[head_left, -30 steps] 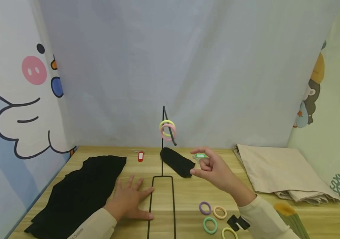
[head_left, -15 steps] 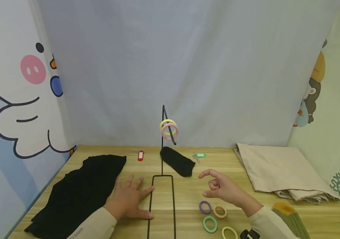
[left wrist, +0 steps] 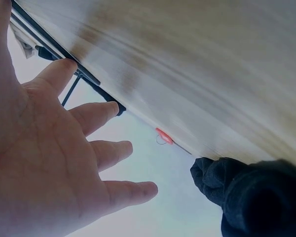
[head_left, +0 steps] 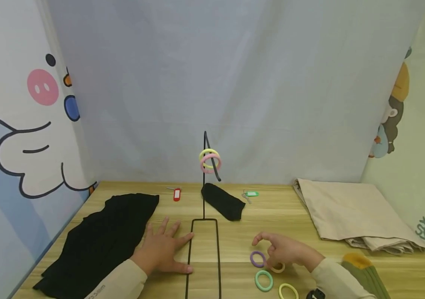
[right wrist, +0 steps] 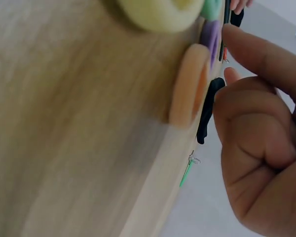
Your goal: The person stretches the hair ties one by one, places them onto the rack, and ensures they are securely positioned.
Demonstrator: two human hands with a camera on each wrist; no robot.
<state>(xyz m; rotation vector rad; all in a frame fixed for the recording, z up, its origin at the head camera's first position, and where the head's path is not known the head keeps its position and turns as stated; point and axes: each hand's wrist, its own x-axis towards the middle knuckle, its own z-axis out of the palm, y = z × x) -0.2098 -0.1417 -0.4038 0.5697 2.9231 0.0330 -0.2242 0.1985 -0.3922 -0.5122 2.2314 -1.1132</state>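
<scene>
My left hand rests palm down on the table with fingers spread, its thumb and index fingertip at the base of a black wire stand. A yellow ring and a pink ring hang on the stand's slanting arm. My right hand hovers at a light orange ring, partly covering it in the head view. Its thumb and index finger are apart, the other fingers curled, nothing between them. In the right wrist view the orange ring stands clear of the fingers. Purple, green and yellow rings lie nearby.
Black cloth covers the table's left side; a smaller black cloth piece lies behind the stand. Red-tagged and green-tagged keys lie at the back. Folded beige cloth is at right. A grey curtain hangs behind.
My right hand has come down and back toward the person, from near the green-tagged key to the rings on the table. The left hand stays put.
</scene>
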